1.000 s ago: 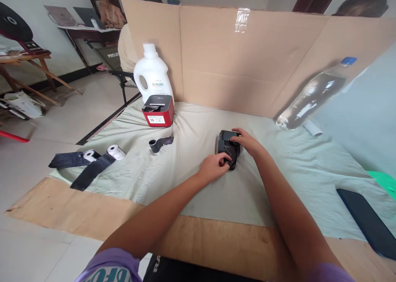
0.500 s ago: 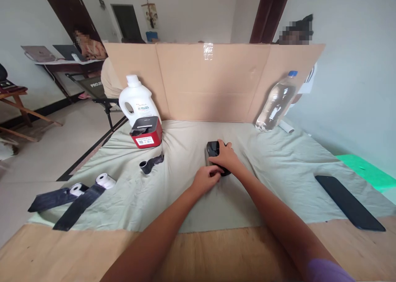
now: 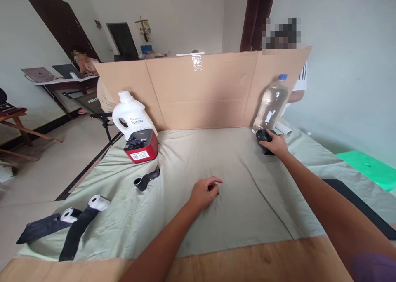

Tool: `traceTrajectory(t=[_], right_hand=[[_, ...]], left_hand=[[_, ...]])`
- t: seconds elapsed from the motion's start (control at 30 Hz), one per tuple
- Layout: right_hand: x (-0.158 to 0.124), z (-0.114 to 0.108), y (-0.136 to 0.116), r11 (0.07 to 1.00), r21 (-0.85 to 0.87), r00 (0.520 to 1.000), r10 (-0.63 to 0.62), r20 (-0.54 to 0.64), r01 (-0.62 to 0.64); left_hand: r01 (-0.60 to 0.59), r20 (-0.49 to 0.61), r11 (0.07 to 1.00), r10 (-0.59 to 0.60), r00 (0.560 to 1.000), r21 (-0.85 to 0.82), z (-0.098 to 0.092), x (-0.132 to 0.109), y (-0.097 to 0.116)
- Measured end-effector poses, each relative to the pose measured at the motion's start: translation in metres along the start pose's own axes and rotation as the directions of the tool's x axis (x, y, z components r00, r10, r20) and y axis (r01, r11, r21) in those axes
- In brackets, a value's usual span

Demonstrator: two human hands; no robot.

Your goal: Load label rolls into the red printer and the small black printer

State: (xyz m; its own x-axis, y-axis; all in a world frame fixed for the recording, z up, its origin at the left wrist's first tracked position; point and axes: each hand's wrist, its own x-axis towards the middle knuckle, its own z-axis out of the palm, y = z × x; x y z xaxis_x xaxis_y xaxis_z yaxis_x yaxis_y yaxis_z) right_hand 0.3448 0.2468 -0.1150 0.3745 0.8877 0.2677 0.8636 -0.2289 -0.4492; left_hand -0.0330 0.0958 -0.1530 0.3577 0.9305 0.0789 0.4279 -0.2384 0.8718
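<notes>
Right hand [image 3: 278, 145]: gripping the black device [image 3: 262, 136] just in front of the bottle [image 3: 272, 102], at its base; contact between device and bottle cannot be determined. Left hand [image 3: 204, 193]: empty, fingers loosely curled, index partly extended, near mid-cloth [image 3: 229, 220]. Red printer [image 3: 141, 151] stands before the jug [image 3: 130, 115].

Wooden worktop [image 3: 262, 259], front strip bare, rumpled pale-green cloth [image 3: 198, 154] over rest. On cloth: white jug [image 3: 131, 113], red-black box [image 3: 142, 150], two white rolls [image 3: 99, 202] trailing black strips, small black roll [image 3: 142, 184], clear bottle [image 3: 272, 102], white tube [image 3: 284, 128], dark slab [image 3: 361, 205].
</notes>
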Motion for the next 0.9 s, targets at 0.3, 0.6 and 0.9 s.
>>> traceTrajectory(t=[0.3, 0.6, 0.9], right_hand=[[-0.003, 0.007, 0.0, 0.992, -0.012, 0.991, 0.125, 0.042, -0.125], [-0.023, 0.029, -0.069, 0.959, -0.275, 0.989, -0.108, -0.104, 0.076], [-0.133, 0.116, -0.318, 0.761, 0.491, 0.753, -0.598, 0.276, 0.424]], left_hand=[[0.0, -0.002, 1.0, 0.0, 1.0, -0.01, 0.001, -0.001, 0.001], [-0.19, -0.417, 0.961, 0.091, 0.905, -0.202, -0.089, 0.027, 0.003], [-0.002, -0.874, 0.956, -0.268, 0.404, -0.294, -0.285, 0.01, -0.074]])
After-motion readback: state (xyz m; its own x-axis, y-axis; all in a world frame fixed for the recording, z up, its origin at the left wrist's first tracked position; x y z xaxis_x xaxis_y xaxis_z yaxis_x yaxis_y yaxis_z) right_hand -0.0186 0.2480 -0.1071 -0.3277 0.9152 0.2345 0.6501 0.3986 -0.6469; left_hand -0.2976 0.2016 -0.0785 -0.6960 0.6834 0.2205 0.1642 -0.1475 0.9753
